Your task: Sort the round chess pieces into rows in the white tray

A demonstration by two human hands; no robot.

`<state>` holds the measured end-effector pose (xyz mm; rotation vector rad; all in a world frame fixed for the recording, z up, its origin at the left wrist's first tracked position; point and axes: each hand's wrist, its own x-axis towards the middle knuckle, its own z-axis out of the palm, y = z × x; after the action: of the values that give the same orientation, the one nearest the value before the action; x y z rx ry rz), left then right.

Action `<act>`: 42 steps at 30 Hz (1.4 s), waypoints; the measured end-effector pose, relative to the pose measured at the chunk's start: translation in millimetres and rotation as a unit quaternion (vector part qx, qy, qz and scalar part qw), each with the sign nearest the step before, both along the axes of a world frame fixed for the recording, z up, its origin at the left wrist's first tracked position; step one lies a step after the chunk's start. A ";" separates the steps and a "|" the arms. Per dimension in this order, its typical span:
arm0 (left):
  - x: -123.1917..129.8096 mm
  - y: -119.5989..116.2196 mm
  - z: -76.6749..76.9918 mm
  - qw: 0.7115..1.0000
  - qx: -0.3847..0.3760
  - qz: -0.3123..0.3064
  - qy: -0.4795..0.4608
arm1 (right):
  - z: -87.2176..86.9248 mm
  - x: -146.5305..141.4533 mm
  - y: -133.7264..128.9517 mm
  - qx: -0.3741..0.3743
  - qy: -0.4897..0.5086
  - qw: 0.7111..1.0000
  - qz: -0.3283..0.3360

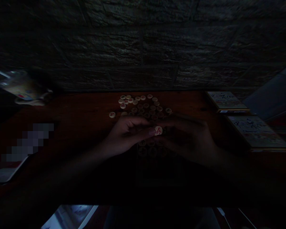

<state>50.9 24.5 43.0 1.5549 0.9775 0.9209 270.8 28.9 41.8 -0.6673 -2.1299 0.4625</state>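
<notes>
In dim light, my left hand (133, 132) pinches a round Chinese chess piece (158, 130) with a red character, its thumb on the piece's edge. Close on the right is my right hand (189, 133), its fingers curved and apart around the same piece; whether it touches the piece is hard to see. Below the hands, dark chess pieces (153, 152) lie in rows, inside what looks like a box or tray with a faint outline (159, 184). Beyond the hands, several loose pieces (130, 100) are scattered on the wooden table (85, 108).
A stone wall (143, 47) rises behind the table. At the far left stands a plastic drink cup (20, 87) with a straw. Two flat printed boxes (226, 100) (257, 132) lie at the right. A pale-edged flat object (9, 171) lies at the left, partly blurred out.
</notes>
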 end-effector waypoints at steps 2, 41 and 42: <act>0.6 -0.6 0.9 1.000 0.001 0.005 0.008 | -0.3 -0.1 0.1 0.001 -0.001 1.000 -0.001; -7.3 5.8 0.3 0.990 0.102 0.098 0.012 | 7.1 -1.2 -3.7 -0.064 -0.159 0.964 0.204; -7.3 5.8 0.5 0.990 0.103 0.099 0.015 | 6.6 -1.4 -3.8 -0.060 -0.163 0.964 0.204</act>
<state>43.7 30.3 43.5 1.6674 1.1003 1.1714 269.3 25.1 48.4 -0.3836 -2.5817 0.7509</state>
